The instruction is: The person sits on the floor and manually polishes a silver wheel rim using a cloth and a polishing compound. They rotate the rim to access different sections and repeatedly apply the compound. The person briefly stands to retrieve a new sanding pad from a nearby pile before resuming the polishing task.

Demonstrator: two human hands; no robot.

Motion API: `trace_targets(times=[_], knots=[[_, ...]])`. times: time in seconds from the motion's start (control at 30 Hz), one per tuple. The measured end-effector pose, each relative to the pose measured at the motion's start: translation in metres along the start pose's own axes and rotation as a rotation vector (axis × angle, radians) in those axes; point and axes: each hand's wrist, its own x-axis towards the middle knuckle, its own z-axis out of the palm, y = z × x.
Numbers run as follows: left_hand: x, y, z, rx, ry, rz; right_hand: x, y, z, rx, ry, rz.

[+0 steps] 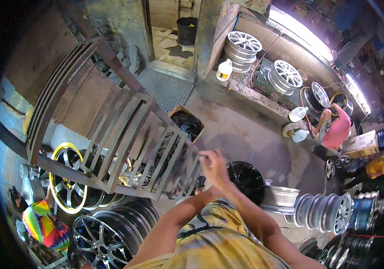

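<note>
The right hand (214, 167) is raised ahead of the yellow-patterned shirt (228, 242), blurred, its fingers partly curled; whether anything is gripped cannot be told. The left hand is hidden behind the right wrist, so the state of its fingers cannot be told. Nearest to the right hand are one slatted metal staircase (130, 145), whose near end is overlapped by the fingertips in this view without contact being clear, and one black wheel (246, 181), partly covered by the right forearm. The way to the left is blocked by the staircase, behind whose lower edge one yellow-rimmed wheel (69, 184) is seen. Beside the staircase's right edge one open carton (185, 123) is filled with dark material. Along the ledge (250, 89), at least three silver wheels (286, 75) are carried; three pale jugs (297, 114) are counted, one by its left end and two by its front edge toward the far end. There, one person in a red top (336, 131) is bent over. Two more people are seen: one in yellow (378, 167) at the far right, one in multicoloured clothing (46, 224) at the lower left. One black bucket (186, 31) is placed beyond the doorway. Silver wheels in a row (322, 211) are lined up at the lower right, their full number unclear.
</note>
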Motion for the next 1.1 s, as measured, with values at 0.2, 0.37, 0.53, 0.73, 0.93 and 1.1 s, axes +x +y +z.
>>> trace_targets(times=[0.2, 0.37, 0.53, 0.73, 0.93, 1.1], knots=[[0.102, -0.053, -0.002, 0.234, 0.106, -0.259, 0.037, -0.092, 0.035, 0.400, -0.174, -0.047], [0.121, -0.067, -0.064, 0.280, 0.100, -0.363, 0.058, -0.147, 0.039, 0.604, -0.348, -0.274], [0.160, -0.074, -0.097, 0.180, 0.139, -0.416, 0.111, -0.077, 0.038, 0.305, -0.363, -0.514], [0.228, -0.086, -0.105, 0.086, 0.223, -0.528, 0.208, 0.096, 0.013, 0.096, -0.398, -0.542], [0.329, -0.094, -0.158, 0.013, 0.310, -0.660, 0.295, 0.154, -0.040, 0.196, -0.303, -0.237], [0.398, -0.099, -0.194, -0.031, 0.392, -0.683, 0.356, 0.096, -0.105, 0.445, -0.338, -0.145]])
